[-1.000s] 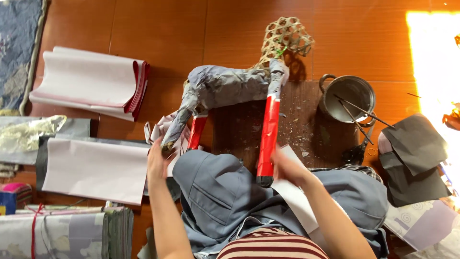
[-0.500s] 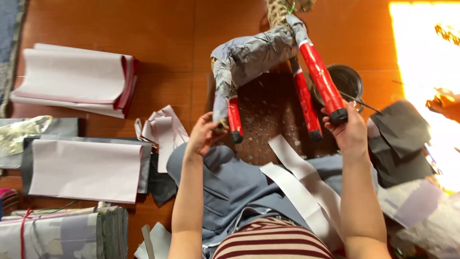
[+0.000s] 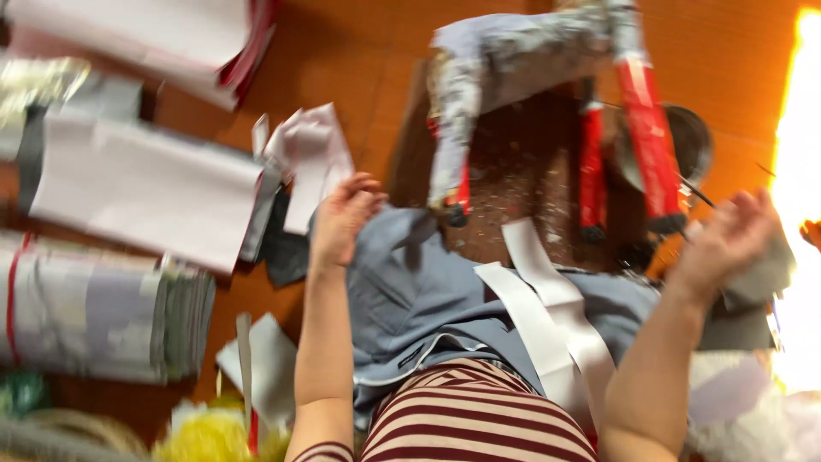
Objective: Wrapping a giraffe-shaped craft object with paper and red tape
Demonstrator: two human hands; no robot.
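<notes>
A paper-covered figure (image 3: 513, 60) with a grey body and red legs (image 3: 646, 145) stands on the brown board (image 3: 522, 180) in front of me. My left hand (image 3: 342, 218) hovers with loosely curled fingers just left of the grey-wrapped leg (image 3: 449, 162), apart from it and next to crumpled white paper (image 3: 312, 154). My right hand (image 3: 727, 239) is held up with spread fingers, just right of the foot of a red leg, holding nothing. Two white paper strips (image 3: 547, 299) lie across the blue-grey cloth (image 3: 410, 291) on my lap. The picture is motion-blurred.
Stacks of white and grey paper sheets (image 3: 137, 188) and a bundled grey stack (image 3: 94, 308) lie at the left, and a red-edged stack (image 3: 171, 34) at the top left. A dark metal bowl (image 3: 688, 145) sits behind the red legs. Strong glare (image 3: 800, 214) fills the right edge.
Both hands have let go of the figure's legs and drawn back toward me. The view has swung left and down, so the figure now sits higher and further right.
</notes>
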